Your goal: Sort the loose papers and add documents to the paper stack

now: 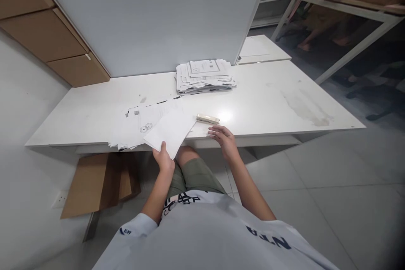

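My left hand grips the near corner of some white paper sheets, thumb on top. These sheets are tilted and overlap a spread of printed papers with round stamps and small square codes. A cream stapler lies on the white table, just right of the held sheets. Close in front of it, my right hand hovers at the table's front edge with fingers apart and nothing in them. Whether the held paper is one sheet or several is hard to see.
A thick stack of printed papers sits at the back of the white table, against a grey panel. Cardboard boxes are piled at left, and an open carton stands below. People's legs show under another table at right.
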`<state>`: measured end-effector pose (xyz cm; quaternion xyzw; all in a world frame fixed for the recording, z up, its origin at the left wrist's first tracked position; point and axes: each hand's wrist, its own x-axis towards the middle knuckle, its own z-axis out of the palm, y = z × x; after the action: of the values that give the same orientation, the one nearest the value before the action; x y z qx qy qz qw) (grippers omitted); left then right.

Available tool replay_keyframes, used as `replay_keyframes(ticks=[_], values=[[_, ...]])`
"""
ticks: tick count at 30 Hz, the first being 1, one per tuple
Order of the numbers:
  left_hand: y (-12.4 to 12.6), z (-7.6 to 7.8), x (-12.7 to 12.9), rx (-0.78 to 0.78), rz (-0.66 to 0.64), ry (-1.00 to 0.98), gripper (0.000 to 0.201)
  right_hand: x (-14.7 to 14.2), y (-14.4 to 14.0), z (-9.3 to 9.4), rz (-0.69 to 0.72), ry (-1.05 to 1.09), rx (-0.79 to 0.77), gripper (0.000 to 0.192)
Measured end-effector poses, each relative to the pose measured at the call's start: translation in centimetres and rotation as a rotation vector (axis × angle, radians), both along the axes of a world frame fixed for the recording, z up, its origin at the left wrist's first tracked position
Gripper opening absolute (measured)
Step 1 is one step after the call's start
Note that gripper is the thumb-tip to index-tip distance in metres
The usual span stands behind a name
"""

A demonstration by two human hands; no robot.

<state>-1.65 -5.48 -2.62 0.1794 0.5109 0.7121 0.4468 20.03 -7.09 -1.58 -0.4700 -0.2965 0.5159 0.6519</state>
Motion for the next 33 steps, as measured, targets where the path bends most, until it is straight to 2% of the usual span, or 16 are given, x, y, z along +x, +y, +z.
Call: replay_keyframes(ticks=[4,7,13,15,17,20,23,25,27,30,33], values=[[0.4,0.8,0.6,0.018,0.070,-0.030,0.040,0.1,0.1,-0.5,-0.035,0.037,0.017,0.023],[0.6,1.3,2.0,0.033,-0.016,-0.052,0.041,0.3,0.5,-0.3,-0.054,0.061,0.033,0.023],[-0.1,1.3,5.2,0.016,-0.196,-0.150,0.040,-0.6,1.1,-0.6,0.278,0.022,-0.183,0.031],[-0.4,1.1,5.8,0.015,-0.229,-0.163,0.038,-1.0,1.1,-0.9,0.305,0.030,-0.200,0.033],[-0.7,1.0,6.2,-0.018,-0.263,-0.175,0.036,-1.1,1.0,-1.2,0.266,0.001,-0.212,0.034],[-1.1,0.7,6.5,-0.071,-0.316,-0.195,0.037,-0.4,1.2,-1.0,0.061,-0.269,-0.186,0.033],[-1.5,0.4,6.7,-0.081,-0.351,-0.177,0.039,0.7,2.1,-0.2,-0.122,-0.774,0.062,0.034],[-1.5,0.2,6.8,-0.119,-0.404,-0.137,0.037,1.1,3.2,0.4,-0.111,-1.095,0.242,0.036],[-1.5,0.0,6.8,-0.176,-0.472,-0.085,0.037,1.2,4.2,0.7,-0.045,-1.324,0.325,0.038],[-1.5,-0.3,6.8,-0.209,-0.508,-0.039,0.039,0.5,5.2,0.3,-0.010,-1.495,0.298,0.038],[-1.6,-0.7,6.8,-0.206,-0.490,-0.042,0.042,-0.5,5.5,-0.4,-0.060,-1.566,0.236,0.037]])
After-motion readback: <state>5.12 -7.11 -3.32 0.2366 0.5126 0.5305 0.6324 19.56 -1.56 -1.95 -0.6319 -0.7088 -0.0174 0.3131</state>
